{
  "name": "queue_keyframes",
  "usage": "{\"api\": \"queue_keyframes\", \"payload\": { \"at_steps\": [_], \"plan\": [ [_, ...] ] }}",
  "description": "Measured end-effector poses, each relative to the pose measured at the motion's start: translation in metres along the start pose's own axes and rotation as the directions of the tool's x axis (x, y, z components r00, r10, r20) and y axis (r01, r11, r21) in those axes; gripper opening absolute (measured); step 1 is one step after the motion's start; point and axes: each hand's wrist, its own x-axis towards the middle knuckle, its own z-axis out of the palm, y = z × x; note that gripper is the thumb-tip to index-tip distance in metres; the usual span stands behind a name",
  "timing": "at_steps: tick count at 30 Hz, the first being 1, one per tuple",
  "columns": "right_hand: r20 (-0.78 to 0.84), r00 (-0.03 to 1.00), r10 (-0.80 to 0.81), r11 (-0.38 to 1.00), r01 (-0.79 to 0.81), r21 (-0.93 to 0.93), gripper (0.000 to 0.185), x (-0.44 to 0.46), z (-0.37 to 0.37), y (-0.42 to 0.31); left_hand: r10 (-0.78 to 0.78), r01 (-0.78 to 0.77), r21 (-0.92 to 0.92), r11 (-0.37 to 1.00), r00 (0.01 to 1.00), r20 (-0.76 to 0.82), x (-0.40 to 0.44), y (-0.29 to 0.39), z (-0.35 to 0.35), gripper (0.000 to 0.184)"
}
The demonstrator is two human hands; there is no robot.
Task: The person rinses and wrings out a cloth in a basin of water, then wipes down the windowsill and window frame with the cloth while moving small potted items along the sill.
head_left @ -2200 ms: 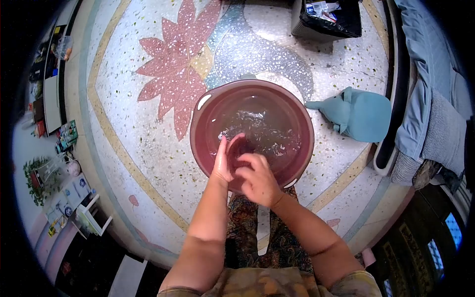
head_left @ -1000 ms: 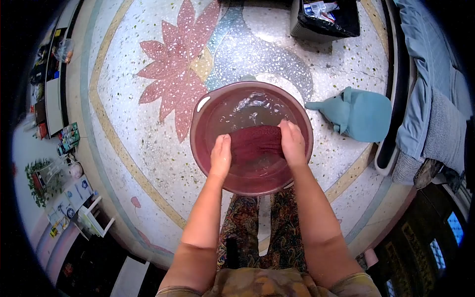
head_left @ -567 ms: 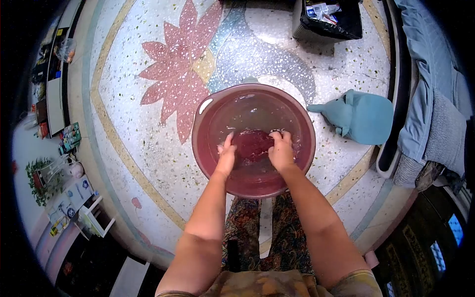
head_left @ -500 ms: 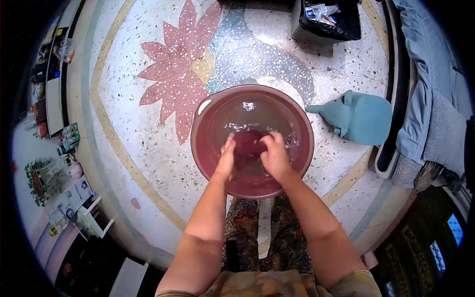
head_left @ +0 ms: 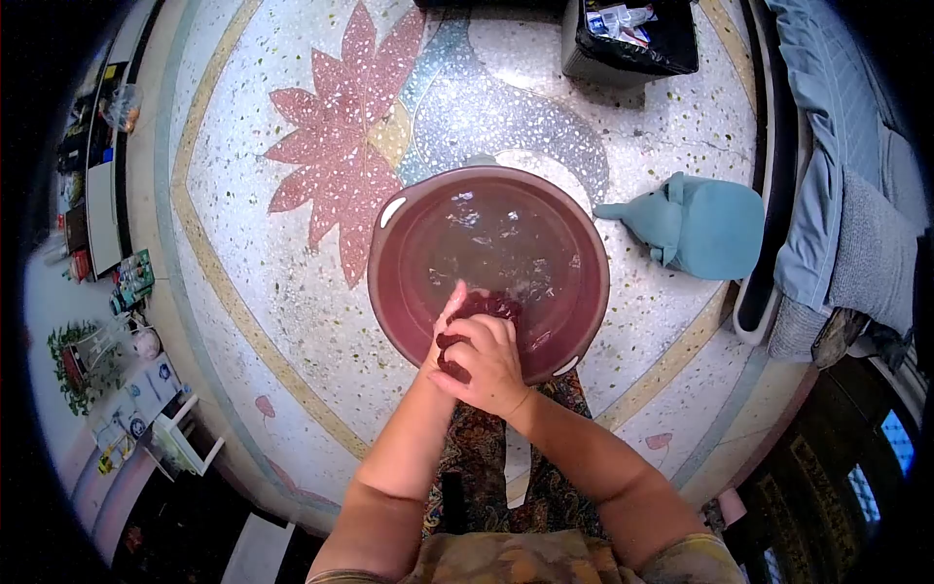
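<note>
A dark red wet cloth is bunched between my two hands at the near side of a maroon plastic basin. My right hand lies across it, fingers curled round the cloth and pressing it against my left hand. Partly covered by the cloth and the right hand, my left hand has one digit pointing up along the cloth's left side; its other fingers are hidden. Water with bright reflections fills the lower part of the basin.
A blue-grey elephant-shaped stool stands right of the basin. Behind it is a lined trash bin with wrappers. A sofa with grey cushions borders the right; a small white rack stands at left.
My hands, apart on either side of the submerged cloth before, have come together toward me. The cloth is now gathered between them, and the right hand has crossed over the left.
</note>
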Motion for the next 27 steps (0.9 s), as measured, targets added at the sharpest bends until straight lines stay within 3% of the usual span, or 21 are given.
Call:
{"api": "queue_keyframes", "payload": {
  "at_steps": [1,5,11,13,15,16,17,18,20,21,23,25,27],
  "plan": [
    [-0.047,0.999,-0.009,1.0,0.007,-0.029,0.027,0.002,0.001,0.0,0.08,-0.079,0.043,0.996,0.996,-0.029,0.001,-0.002,-0.002,0.038],
    [-0.09,0.995,-0.039,0.997,0.033,-0.067,0.026,0.003,0.002,0.001,0.174,-0.16,0.116,0.98,0.978,-0.115,0.013,-0.008,-0.015,0.028],
    [-0.118,0.991,-0.06,0.992,0.046,-0.115,0.025,0.01,0.002,0.0,0.395,-0.445,0.43,0.786,0.896,0.204,0.012,-0.014,-0.041,0.032],
    [-0.161,0.986,-0.048,0.991,0.026,-0.132,0.023,0.019,-0.002,-0.002,0.298,-0.314,0.166,0.935,0.948,0.112,0.024,-0.013,-0.035,0.021],
    [-0.197,0.98,-0.02,0.994,-0.001,-0.107,0.017,0.028,-0.007,-0.002,0.238,-0.24,0.018,0.971,0.968,0.078,0.033,-0.016,-0.039,0.016],
    [-0.228,0.97,0.082,0.995,-0.094,-0.042,0.016,0.031,-0.01,-0.002,0.43,-0.465,0.408,0.786,0.885,0.181,0.036,-0.017,-0.044,0.013],
    [-0.253,0.95,0.184,0.983,-0.183,0.028,0.014,0.035,-0.011,-0.002,0.447,-0.506,0.622,0.597,0.854,0.265,0.038,-0.012,-0.047,0.011],
    [-0.382,0.908,0.174,0.984,-0.142,0.111,0.009,0.043,-0.011,0.002,0.461,-0.528,0.773,0.353,0.817,0.348,0.039,-0.006,-0.048,0.012],
    [-0.21,0.891,0.401,0.899,-0.34,0.275,0.011,0.04,-0.018,0.01,0.558,-0.435,0.79,0.432,0.817,0.146,0.022,-0.008,-0.007,0.019],
    [-0.137,0.849,0.51,0.817,-0.429,0.387,0.015,0.04,-0.018,0.017,0.474,-0.327,0.625,0.709,0.877,-0.078,0.014,-0.007,0.014,0.024],
    [-0.033,0.711,0.703,0.639,-0.61,0.468,0.025,0.042,-0.03,0.036,0.534,-0.214,0.864,0.456,0.842,-0.074,0.019,0.003,0.001,0.043],
    [-0.131,0.685,0.716,0.683,-0.65,0.334,0.028,0.043,-0.046,0.061,0.655,-0.272,0.925,0.266,0.755,0.034,0.025,0.017,-0.03,0.045],
    [-0.214,0.757,0.618,0.785,-0.575,0.23,0.029,0.038,-0.056,0.087,0.665,-0.186,0.975,0.124,0.744,0.058,0.008,0.032,-0.03,0.042]
  ]
}}
